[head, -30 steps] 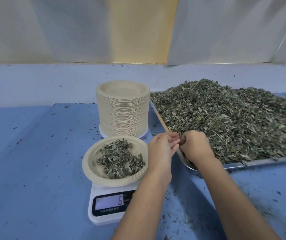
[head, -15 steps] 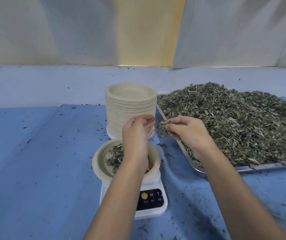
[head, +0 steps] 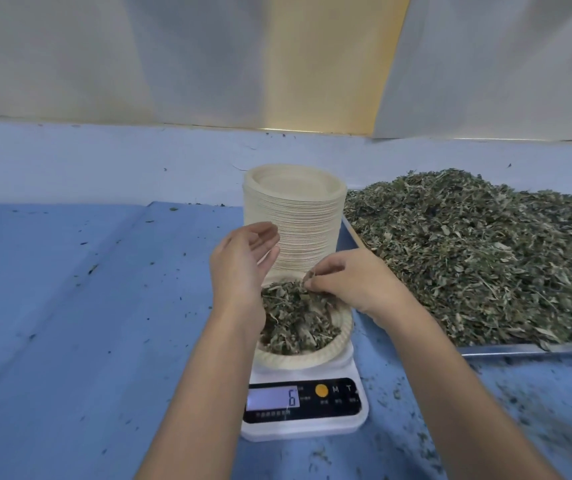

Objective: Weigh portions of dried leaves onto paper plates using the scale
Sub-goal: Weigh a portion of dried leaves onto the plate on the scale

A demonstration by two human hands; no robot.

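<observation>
A white digital scale (head: 307, 415) stands on the blue table, its display reading 6. On it sits a paper plate (head: 338, 342) holding a small heap of dried leaves (head: 296, 322). My right hand (head: 350, 282) hovers over the plate's far edge and pinches a few dried leaves at its fingertips. My left hand (head: 243, 261) is raised over the plate's left side, palm turned right, fingers loosely bent and empty; it hides part of the plate.
A tall stack of paper plates (head: 295, 216) stands just behind the scale. To the right, a metal tray (head: 533, 348) carries a large mound of dried leaves (head: 485, 251). Leaf crumbs are scattered over the blue table (head: 70, 306). A pale wall rises behind.
My right hand has carried its pinch of leaves from beside the tray to over the plate. My left hand has opened and shifted left. The scale display, hidden before, now shows.
</observation>
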